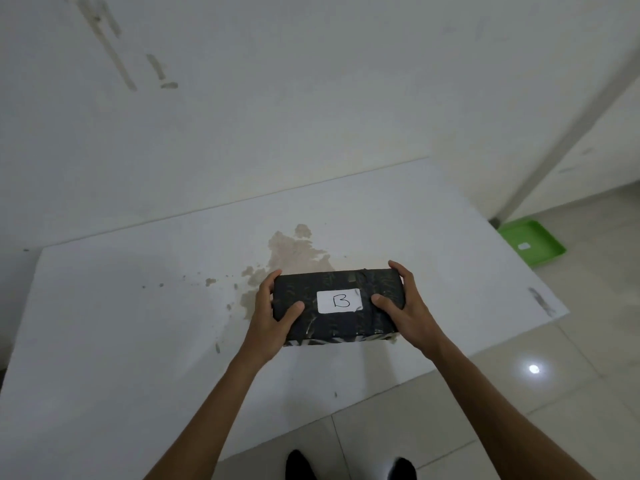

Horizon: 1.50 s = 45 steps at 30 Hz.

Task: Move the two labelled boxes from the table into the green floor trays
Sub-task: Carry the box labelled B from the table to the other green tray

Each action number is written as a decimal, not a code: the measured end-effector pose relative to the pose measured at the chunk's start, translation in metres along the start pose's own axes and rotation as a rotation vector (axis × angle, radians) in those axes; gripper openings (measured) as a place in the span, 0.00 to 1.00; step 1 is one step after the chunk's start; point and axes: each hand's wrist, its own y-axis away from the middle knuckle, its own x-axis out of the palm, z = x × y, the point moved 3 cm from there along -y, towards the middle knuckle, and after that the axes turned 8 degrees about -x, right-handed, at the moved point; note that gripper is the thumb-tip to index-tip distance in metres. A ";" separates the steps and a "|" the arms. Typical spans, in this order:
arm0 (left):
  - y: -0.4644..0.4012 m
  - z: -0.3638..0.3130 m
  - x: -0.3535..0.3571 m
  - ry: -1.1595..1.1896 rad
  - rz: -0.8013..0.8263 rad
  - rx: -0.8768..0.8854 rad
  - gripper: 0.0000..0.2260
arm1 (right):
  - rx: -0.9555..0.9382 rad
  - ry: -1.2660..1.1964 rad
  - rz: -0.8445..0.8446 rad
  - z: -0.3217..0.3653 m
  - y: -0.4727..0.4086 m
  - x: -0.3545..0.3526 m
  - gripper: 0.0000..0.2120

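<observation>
A black wrapped box [337,327] with a white label marked "B" sits on the white table [121,323], near its front right part. My left hand [273,320] grips the box's left end, thumb on top. At the right end my right hand [405,306] holds on the same way. A green tray [540,237] with a small white label lies on the floor at the right, beyond the table's right edge. No second box is in view.
A brown stain [294,251] marks the table just behind the box. White walls stand behind the table and at the right. Pale floor tiles [519,393] run along the table's front and right. My shoes [301,465] show at the bottom.
</observation>
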 end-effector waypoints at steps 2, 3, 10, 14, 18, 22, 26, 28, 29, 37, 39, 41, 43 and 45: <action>-0.002 -0.011 0.032 -0.034 0.051 0.025 0.31 | -0.001 0.006 -0.031 -0.007 0.011 -0.033 0.34; -0.004 -0.017 0.050 -0.055 0.077 0.036 0.31 | 0.002 0.004 -0.049 -0.012 0.017 -0.052 0.34; -0.010 -0.046 0.211 -0.138 0.191 0.083 0.28 | 0.030 -0.043 -0.152 -0.054 0.055 -0.210 0.34; -0.014 -0.065 0.317 -0.135 0.193 0.126 0.27 | 0.027 -0.030 -0.184 -0.073 0.063 -0.313 0.36; -0.027 -0.087 0.415 -0.131 0.191 0.135 0.28 | 0.023 -0.020 -0.205 -0.088 0.057 -0.410 0.35; -0.055 -0.107 0.499 -0.133 0.221 0.157 0.27 | 0.019 -0.028 -0.239 -0.105 0.044 -0.493 0.34; -0.097 -0.127 0.584 -0.149 0.266 0.164 0.29 | 0.033 -0.034 -0.276 -0.130 0.023 -0.575 0.35; -0.122 -0.137 0.630 -0.141 0.292 0.154 0.32 | 0.044 -0.033 -0.298 -0.144 0.008 -0.618 0.35; -0.134 -0.143 0.652 -0.139 0.306 0.158 0.33 | 0.049 -0.034 -0.308 -0.151 0.001 -0.639 0.35; -0.225 -0.197 0.807 -0.175 0.357 0.125 0.33 | 0.103 -0.050 -0.349 -0.188 -0.069 -0.798 0.33; -0.244 -0.215 0.841 -0.185 0.349 0.132 0.33 | 0.091 -0.044 -0.357 -0.194 -0.090 -0.834 0.32; -0.266 -0.228 0.875 -0.187 0.337 0.130 0.33 | 0.088 -0.035 -0.353 -0.204 -0.111 -0.870 0.32; -0.288 -0.237 0.910 -0.186 0.326 0.128 0.34 | 0.080 -0.042 -0.341 -0.216 -0.132 -0.907 0.32; -0.307 -0.244 0.948 -0.191 0.311 0.128 0.34 | 0.073 -0.038 -0.327 -0.230 -0.153 -0.947 0.33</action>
